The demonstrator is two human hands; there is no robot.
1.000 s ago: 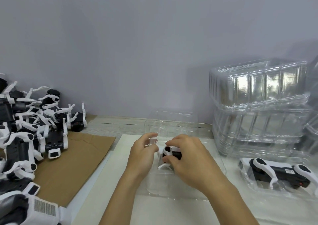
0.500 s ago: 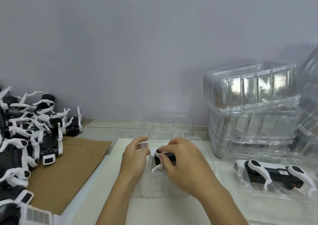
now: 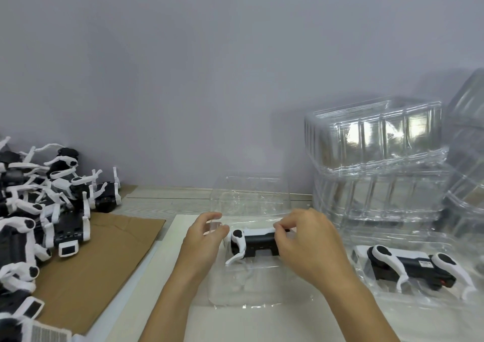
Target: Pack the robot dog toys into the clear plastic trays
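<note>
Against the grey wall (image 3: 183,67) at the back, the table (image 3: 235,320) runs the full width, with a pale white sheet covering its middle. On its right side a stack of clear plastic trays (image 3: 377,158) rises high, nested one over another and catching the light. On the left a sheet of brown cardboard (image 3: 104,258) lies flat, and a heap of black-and-white robot dog toys (image 3: 39,211) is piled over it, legs sticking out every way.

In front of the stack, near the right edge, a packed tray (image 3: 366,284) already holds a robot dog (image 3: 411,265) lying on its side. In the middle sits an open clear tray (image 3: 248,289), its lid standing up behind it. Inside that tray lies the dog being packed (image 3: 255,243), black body with white legs, lengthwise across the tray.

The right hand (image 3: 306,245) covers the right end of this dog, its grip curled around it, thumb and fingers pinching the top edge. The left hand (image 3: 204,242) is just beside the dog's left end, at the tray's left wall, its fingers bent with a bit of clear plastic between thumb and forefinger; whether it truly pinches the plastic I cannot tell. Both forearms reach in from the near edge.
</note>
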